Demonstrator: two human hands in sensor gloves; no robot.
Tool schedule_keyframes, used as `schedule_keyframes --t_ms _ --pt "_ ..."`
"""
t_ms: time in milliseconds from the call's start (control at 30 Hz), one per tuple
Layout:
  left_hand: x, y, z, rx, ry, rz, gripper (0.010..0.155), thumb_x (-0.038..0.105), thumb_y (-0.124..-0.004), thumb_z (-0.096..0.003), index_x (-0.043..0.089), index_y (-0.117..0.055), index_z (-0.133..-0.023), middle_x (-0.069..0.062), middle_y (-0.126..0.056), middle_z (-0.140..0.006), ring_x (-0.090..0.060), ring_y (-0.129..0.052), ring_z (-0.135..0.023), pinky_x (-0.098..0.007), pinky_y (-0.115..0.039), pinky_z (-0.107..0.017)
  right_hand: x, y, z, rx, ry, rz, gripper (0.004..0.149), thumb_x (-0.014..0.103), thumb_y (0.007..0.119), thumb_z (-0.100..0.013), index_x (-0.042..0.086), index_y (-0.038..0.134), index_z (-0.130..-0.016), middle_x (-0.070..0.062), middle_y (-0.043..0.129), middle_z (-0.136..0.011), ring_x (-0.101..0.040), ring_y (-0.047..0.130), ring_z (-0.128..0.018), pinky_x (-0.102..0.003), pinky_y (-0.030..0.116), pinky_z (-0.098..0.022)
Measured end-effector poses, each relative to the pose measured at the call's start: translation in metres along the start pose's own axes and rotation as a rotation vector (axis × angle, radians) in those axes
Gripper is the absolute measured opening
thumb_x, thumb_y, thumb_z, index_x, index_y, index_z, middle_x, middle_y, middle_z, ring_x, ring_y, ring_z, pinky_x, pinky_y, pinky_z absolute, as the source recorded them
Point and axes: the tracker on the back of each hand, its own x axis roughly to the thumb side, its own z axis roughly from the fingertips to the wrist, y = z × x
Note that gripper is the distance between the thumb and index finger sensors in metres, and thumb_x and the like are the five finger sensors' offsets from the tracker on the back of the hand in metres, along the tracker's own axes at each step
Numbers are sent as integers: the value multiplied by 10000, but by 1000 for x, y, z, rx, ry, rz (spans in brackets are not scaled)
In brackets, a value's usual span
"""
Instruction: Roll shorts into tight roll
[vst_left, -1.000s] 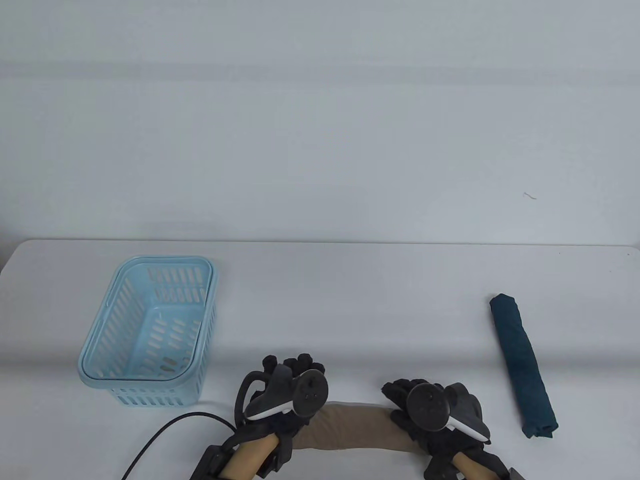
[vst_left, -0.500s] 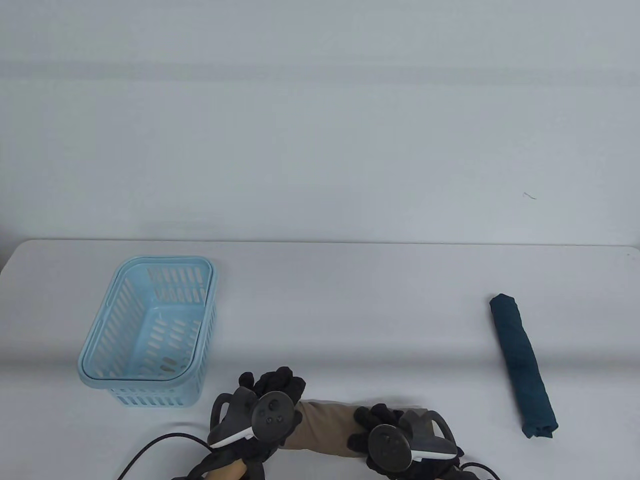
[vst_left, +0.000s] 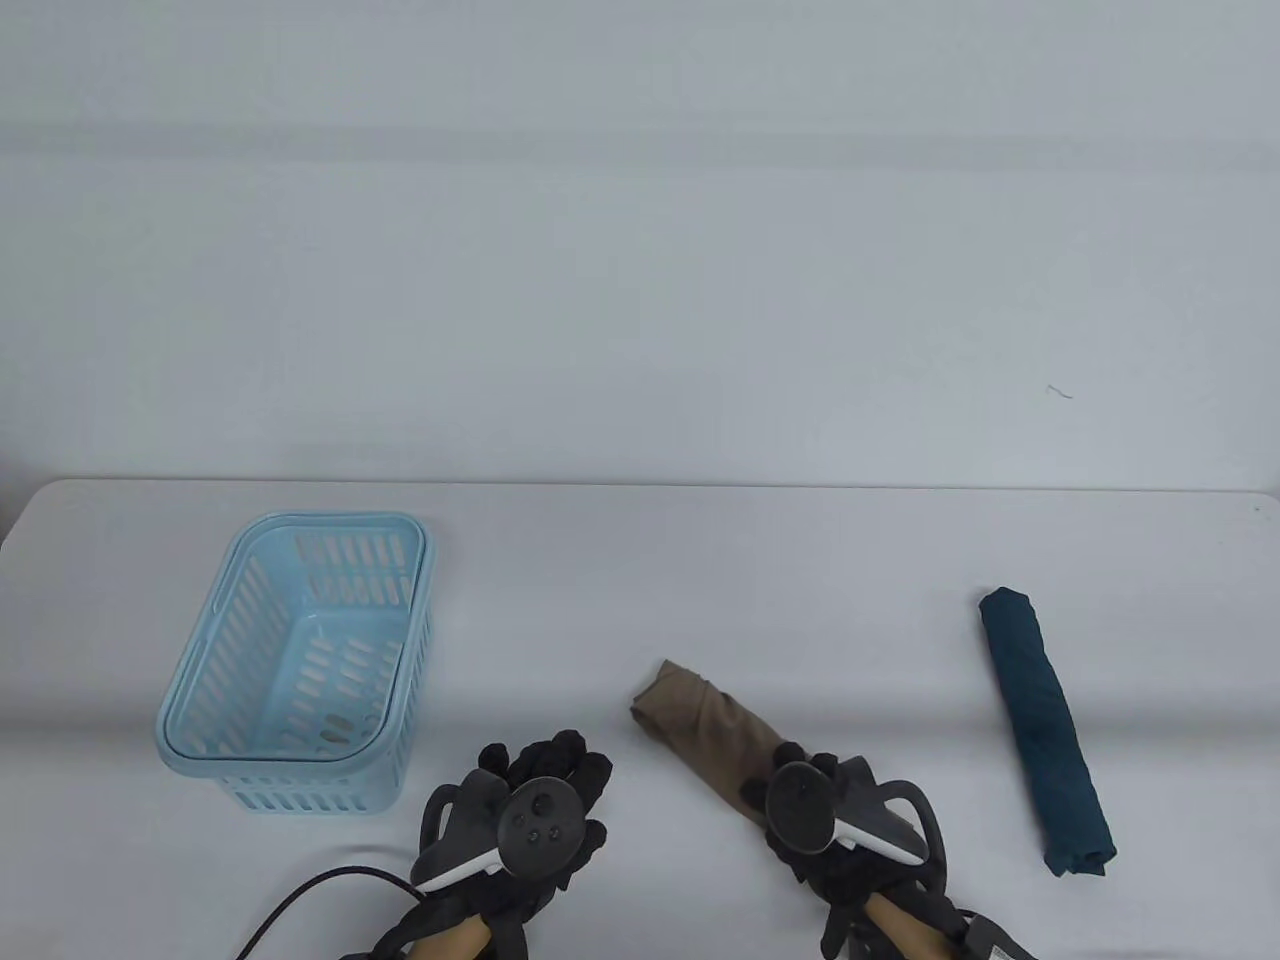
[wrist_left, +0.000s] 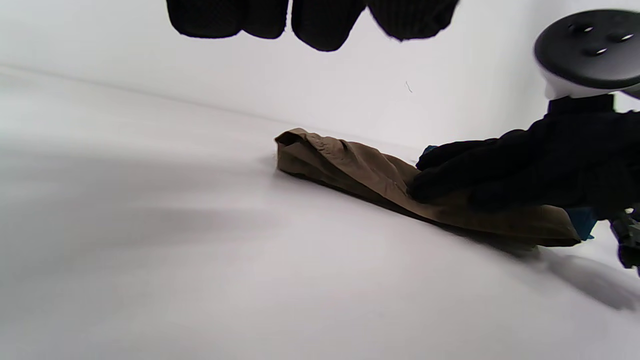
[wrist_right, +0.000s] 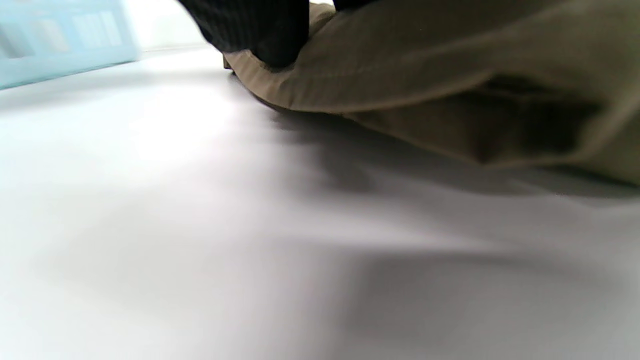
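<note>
Brown rolled shorts (vst_left: 705, 728) lie slanted on the tabletop (vst_left: 640, 600), the right hand (vst_left: 830, 815) fingers (wrist_left: 440, 167) pressing down on their near end while the left hand (vst_left: 525, 820) hangs free with nothing in it, so the loose far end could unroll.

A light blue slotted basket (vst_left: 300, 660) stands on the left of the white desk (vst_left: 700, 560). A dark teal rolled cloth (vst_left: 1045, 730) lies at the right, its length running near to far. A black cable (vst_left: 310, 895) curls along the near edge, left of centre.
</note>
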Motion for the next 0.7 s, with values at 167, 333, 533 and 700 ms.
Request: schedule_keyframes --t_ms 167,333,533,700 --pt "2 -3 -1 -25 -6 -3 648 372 -613 -529 69 -497 -1090 -305 -416 -1159 -564 -509 -1042 -789 -294 -637 -42 -8 -12 -18 182 -41 536 337 610 -537 300 512 -1063 -121 250 -1156 -434 352 -1015 -577 435 -719" --pt "5 -5 -3 -35 -10 8 651 372 -612 -530 64 -493 -1090 -308 -413 -1158 -570 -503 -1041 -791 -289 -632 -79 -14 -17 -10 327 -79 544 332 607 -538 292 494 -1069 -127 229 -1152 -433 332 -1017 -576 424 -722" --pt "9 -9 -4 -55 -18 3 651 374 -611 -530 65 -491 -1091 -310 -408 -1159 -569 -498 -1043 -791 -286 -633 -109 -16 -17 -12 452 -115 554 329 603 -541 284 467 -1076 -136 206 -1149 -439 314 -1013 -573 413 -722" --pt "10 -9 -4 -66 -18 5 651 373 -610 -531 64 -492 -1091 -312 -409 -1157 -570 -498 -1042 -791 -286 -632 -125 -15 -15 -22 526 -138 560 325 601 -543 284 446 -1080 -142 198 -1146 -439 308 -1007 -555 410 -725"
